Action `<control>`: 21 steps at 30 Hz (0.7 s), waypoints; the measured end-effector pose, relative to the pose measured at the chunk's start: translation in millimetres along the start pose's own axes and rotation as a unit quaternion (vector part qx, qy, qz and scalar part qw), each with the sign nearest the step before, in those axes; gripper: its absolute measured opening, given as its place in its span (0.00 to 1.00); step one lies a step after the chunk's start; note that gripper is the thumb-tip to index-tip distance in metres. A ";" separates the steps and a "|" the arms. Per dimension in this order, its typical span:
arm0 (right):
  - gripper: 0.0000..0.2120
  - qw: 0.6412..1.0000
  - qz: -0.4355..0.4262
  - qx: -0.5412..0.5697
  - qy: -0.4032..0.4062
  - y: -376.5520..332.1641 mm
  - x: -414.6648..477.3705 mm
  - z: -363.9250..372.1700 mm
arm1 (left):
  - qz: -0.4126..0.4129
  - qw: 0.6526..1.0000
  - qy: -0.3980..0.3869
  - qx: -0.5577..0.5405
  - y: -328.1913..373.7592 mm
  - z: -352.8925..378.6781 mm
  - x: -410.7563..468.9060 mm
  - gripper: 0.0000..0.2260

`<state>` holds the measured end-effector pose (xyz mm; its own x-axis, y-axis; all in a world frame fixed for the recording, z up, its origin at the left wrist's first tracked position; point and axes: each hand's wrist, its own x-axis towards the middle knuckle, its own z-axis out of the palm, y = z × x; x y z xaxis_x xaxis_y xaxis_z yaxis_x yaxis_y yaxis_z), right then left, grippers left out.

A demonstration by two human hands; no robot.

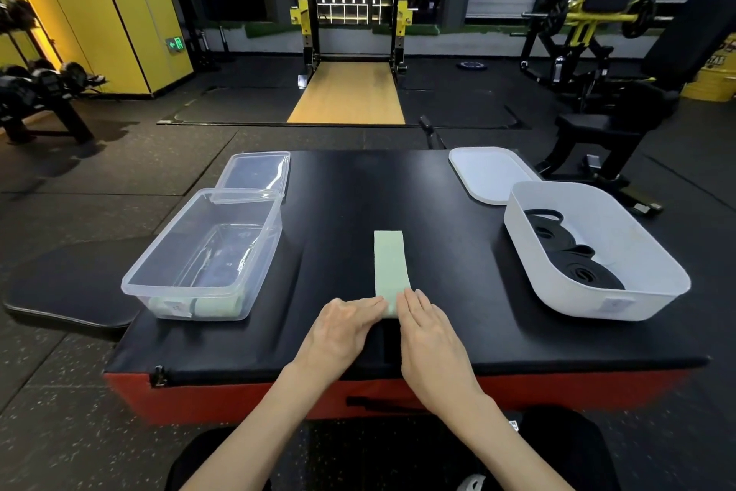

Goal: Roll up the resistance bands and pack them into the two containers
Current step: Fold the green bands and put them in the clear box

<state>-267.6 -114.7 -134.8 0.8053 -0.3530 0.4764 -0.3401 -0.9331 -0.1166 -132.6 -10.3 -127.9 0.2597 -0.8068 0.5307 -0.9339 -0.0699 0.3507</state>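
A pale green resistance band (390, 261) lies flat on the black padded table (458, 331), running away from me. Its near end is rolled up under my fingers. My left hand (342, 331) and my right hand (430, 335) press on that roll with straight fingers, one from each side. A clear plastic container (203, 255) stands to the left, with pale green rolls (215, 307) at its near end. A white container (597, 251) at the right holds rolled black bands (577, 255).
A clear lid (255, 172) lies behind the clear container and a white lid (486, 172) behind the white one. The table has a red side (239, 395). Gym racks, a bench and dumbbells stand on the floor beyond.
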 end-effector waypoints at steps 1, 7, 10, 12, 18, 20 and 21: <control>0.24 1.000 -0.003 -0.009 0.004 -0.7 1.4 -1.7 | 0.001 1.000 -0.007 0.004 -1.1 -0.4 1.4 0.04; 0.24 1.000 -0.013 -0.005 -0.001 -8.9 -4.2 -2.3 | -0.001 0.998 -0.051 0.023 -2.6 -0.9 4.5 0.07; 0.23 1.000 -0.003 -0.006 -0.009 -9.4 -4.6 0.5 | -0.010 0.998 -0.058 0.022 3.8 -2.7 3.8 0.07; 0.23 1.000 0.002 -0.009 -0.014 -9.2 -1.7 -0.8 | -0.014 0.999 -0.031 0.032 11.1 -5.6 1.4 0.09; 0.24 1.000 0.007 -0.006 -0.015 -7.8 6.0 -1.6 | -0.025 0.998 -0.042 0.043 22.0 -8.9 -10.1 0.21; 0.24 1.000 0.010 -0.002 -0.019 -8.0 7.0 -1.2 | -0.035 0.997 -0.056 0.048 21.7 -8.6 -9.6 0.22; 0.24 1.000 0.010 -0.001 -0.019 -7.7 7.3 -0.5 | -0.036 0.996 -0.062 0.049 21.4 -8.9 -8.4 0.23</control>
<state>-259.4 -110.1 -130.0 0.8161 -0.3738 0.4408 -0.3575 -0.9258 -0.1232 -152.5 0.2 -118.0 0.3004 -0.8636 0.4049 -0.9350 -0.1827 0.3041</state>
